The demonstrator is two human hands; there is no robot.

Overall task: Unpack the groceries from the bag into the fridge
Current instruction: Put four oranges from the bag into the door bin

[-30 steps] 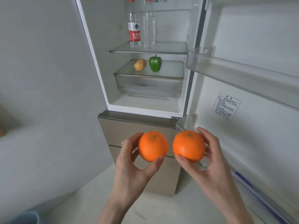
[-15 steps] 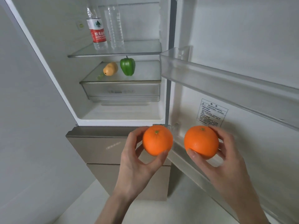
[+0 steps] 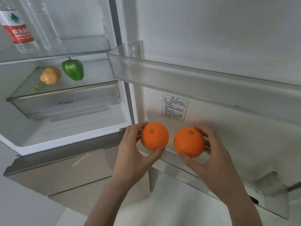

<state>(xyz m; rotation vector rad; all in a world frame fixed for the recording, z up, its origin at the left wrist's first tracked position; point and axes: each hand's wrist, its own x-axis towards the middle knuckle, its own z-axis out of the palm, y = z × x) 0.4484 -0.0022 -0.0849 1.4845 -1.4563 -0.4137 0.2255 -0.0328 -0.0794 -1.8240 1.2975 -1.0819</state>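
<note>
My left hand [image 3: 133, 154] grips one orange [image 3: 154, 136] between thumb and fingers. My right hand [image 3: 210, 159] grips a second orange [image 3: 189, 141] beside it. Both oranges hang just above the front rail of the lower door bin [image 3: 211, 178] of the open fridge door [image 3: 228, 38]. Inside the fridge, a green bell pepper [image 3: 73, 69] and a yellow pear-like fruit [image 3: 49, 75] lie on the glass shelf over the crisper drawer [image 3: 68, 101]. The grocery bag is out of view.
Two water bottles [image 3: 21, 30] stand on the upper glass shelf at the top left. A clear upper door bin [image 3: 179, 74] juts out above the oranges. A warning label [image 3: 175, 108] is stuck on the door's inner wall. Closed lower drawers [image 3: 65, 173] sit under the compartment.
Both hands have carried the oranges up and forward to the lower door bin. The view has closed in on the fridge and swung towards the door.
</note>
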